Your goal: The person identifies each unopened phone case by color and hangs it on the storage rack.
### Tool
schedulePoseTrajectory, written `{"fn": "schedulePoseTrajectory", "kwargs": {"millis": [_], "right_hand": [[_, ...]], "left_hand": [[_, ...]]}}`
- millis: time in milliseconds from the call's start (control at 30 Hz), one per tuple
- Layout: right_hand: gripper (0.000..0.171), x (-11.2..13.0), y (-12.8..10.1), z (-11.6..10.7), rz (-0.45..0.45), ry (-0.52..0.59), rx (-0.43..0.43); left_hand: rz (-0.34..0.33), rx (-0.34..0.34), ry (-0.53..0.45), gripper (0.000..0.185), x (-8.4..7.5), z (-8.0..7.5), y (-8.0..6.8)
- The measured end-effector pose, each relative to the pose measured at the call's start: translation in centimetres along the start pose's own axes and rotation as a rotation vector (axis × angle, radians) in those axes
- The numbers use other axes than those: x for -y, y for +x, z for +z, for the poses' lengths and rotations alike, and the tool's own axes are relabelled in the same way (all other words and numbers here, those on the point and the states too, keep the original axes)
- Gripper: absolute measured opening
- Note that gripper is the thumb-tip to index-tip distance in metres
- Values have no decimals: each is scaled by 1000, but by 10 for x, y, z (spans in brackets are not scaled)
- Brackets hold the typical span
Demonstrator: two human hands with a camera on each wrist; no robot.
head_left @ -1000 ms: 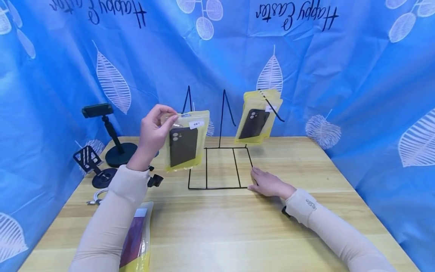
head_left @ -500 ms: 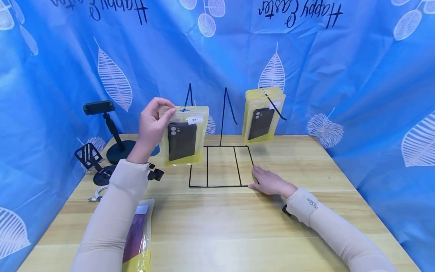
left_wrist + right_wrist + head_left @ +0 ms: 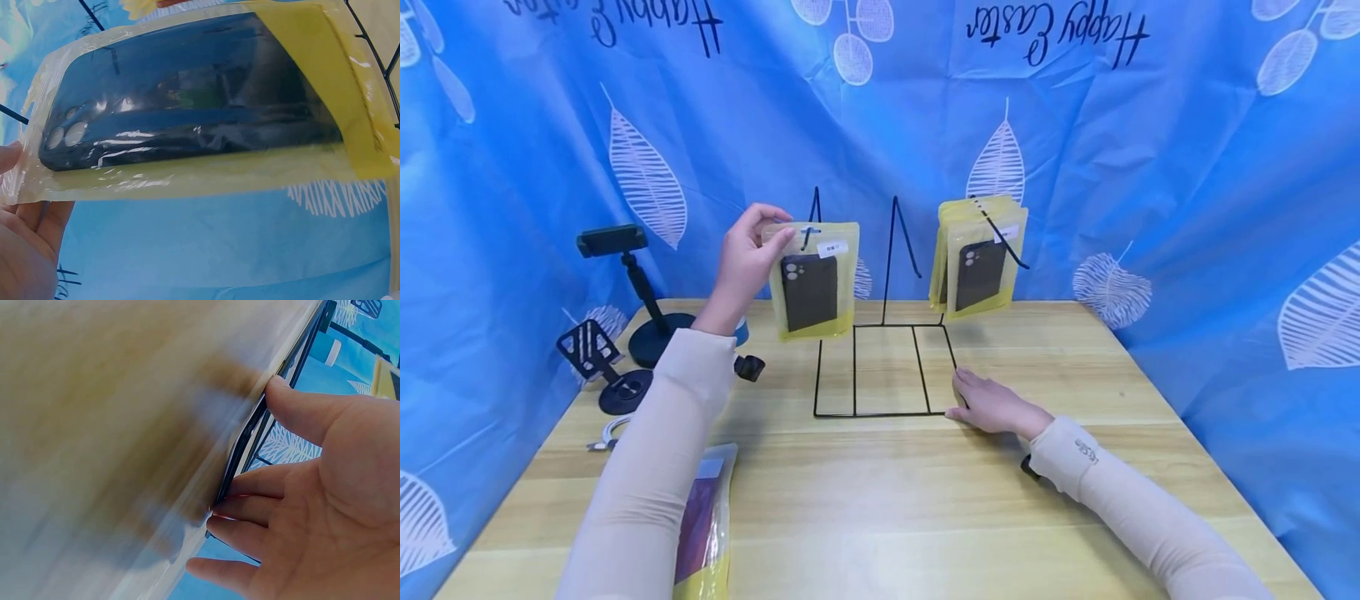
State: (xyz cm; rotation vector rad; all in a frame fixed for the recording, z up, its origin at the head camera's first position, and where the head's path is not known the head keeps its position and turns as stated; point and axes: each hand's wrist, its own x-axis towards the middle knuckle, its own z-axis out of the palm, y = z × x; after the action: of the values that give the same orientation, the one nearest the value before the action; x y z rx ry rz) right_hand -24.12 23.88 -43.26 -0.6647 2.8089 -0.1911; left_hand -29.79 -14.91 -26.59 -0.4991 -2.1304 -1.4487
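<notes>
a: head view first — our left hand (image 3: pixel 747 258) pinches the top left corner of the clear-and-yellow plastic pouch with a dark phone case inside (image 3: pixel 811 279), thumb in front, fingers curled behind. a second ago that pouch hung lower and tilted, short of the black wire display rack (image 3: pixel 880 367); now it hangs upright and higher, and its hang hole sits right at the tip of the rack's left peg (image 3: pixel 813 218), just beyond our fingertips.

b: so we judge the pouch is about to be threaded on. whether the peg is already through the hole, we cannot tell from here.

a: agreed. the left wrist view shows only the pouch (image 3: pixel 200 106) filling the frame, our fingers (image 3: pixel 28 244) at its edge.

b: and our right hand (image 3: pixel 991 404)?

a: it has not moved. it lies flat on the light wooden table (image 3: pixel 1075 500), fingers straight and close together, pressing the rack's base wire at its near right corner. the right wrist view has the fingers (image 3: pixel 281 509) against that wire.

b: the stack of same yellow pouches on the right peg (image 3: pixel 977 258) has swung back to hang straighter, well past our right fingertips.

a: beneath our left forearm, a yellow-edged pouch with a dark red case (image 3: pixel 703 525) lies flat on the table.
</notes>
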Motion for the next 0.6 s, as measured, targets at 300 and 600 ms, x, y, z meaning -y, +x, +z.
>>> {"fn": "schedulePoseTrajectory", "kwargs": {"millis": [300,600], "right_hand": [[77,0,-1,2,1,6,-3],[77,2,-2,0,3,15,0]], "left_hand": [[-129,-29,175,38,9,12,29],[-252,5,263,45,10,20,53]]}}
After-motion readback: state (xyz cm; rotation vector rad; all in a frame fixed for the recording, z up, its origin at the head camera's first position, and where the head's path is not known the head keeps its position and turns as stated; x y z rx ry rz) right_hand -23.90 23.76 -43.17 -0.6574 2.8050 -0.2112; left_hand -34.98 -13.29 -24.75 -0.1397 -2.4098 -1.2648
